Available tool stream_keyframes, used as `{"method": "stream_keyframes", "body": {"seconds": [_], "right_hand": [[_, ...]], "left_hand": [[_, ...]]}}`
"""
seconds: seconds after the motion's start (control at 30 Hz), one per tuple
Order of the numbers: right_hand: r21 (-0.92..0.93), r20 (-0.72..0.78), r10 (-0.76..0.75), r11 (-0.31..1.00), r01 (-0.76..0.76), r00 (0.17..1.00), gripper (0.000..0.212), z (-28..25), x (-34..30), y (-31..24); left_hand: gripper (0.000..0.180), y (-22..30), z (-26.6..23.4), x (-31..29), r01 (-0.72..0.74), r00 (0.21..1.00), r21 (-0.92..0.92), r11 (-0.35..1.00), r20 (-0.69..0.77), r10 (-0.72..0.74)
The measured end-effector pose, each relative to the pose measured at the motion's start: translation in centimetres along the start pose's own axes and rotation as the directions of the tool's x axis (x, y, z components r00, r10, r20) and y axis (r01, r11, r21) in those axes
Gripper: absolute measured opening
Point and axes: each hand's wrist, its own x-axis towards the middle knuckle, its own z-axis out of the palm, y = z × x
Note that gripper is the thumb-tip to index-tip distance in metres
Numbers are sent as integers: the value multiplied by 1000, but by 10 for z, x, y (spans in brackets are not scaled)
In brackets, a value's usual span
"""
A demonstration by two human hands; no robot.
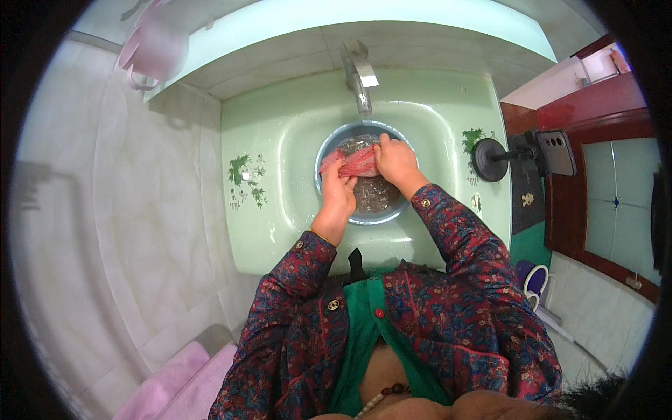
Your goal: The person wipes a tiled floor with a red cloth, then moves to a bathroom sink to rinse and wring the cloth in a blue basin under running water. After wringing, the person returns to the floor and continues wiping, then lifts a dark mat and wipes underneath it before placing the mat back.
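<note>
A red and white cloth (pixel 359 162) is stretched between my two hands over a blue basin (pixel 320 143). My left hand (pixel 338 196) grips the cloth's left end, its thumb and fingers closed on it. At the other end, my right hand (pixel 397 162) is closed around the bunched fabric. Murky, rippled water (pixel 376 194) fills the lower part of the basin beneath the cloth. The basin stands in a pale green sink (pixel 294 168), under a chrome faucet (pixel 360 80). I cannot make out any water running from the spout.
A phone (pixel 557 152) sits on a black round-based stand (pixel 490 159) at the sink's right edge. A pink cup (pixel 154 52) is on the shelf (pixel 273 38) at upper left. Pink fabric (pixel 178 385) hangs at lower left. A reddish-brown door (pixel 570 189) is to the right.
</note>
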Motion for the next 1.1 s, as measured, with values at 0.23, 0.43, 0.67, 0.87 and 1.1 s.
{"method": "stream_keyframes", "body": {"seconds": [0.23,0.43,0.67,0.87,1.1], "right_hand": [[-179,365,-168,953,246,916,56,38,-30,6],[318,327,-58,947,-52,943,40,52,-10,3],[618,230,-294,780,94,928,29,-21,-55,-59],[307,-5,-347,892,332,938,19,-23,-55,-78],[126,-20,-164,978,165,986,21,-12,-7,-21]], "left_hand": [[50,-8,-26,6,214,976,26,977,-56,-212],[49,-29,-27,16,335,942,43,941,-35,-334],[30,4,-38,23,329,908,-187,926,331,-256],[35,-2,-24,16,107,898,-146,984,438,-33],[30,0,-2,7,152,984,-118,981,113,-139]]}}
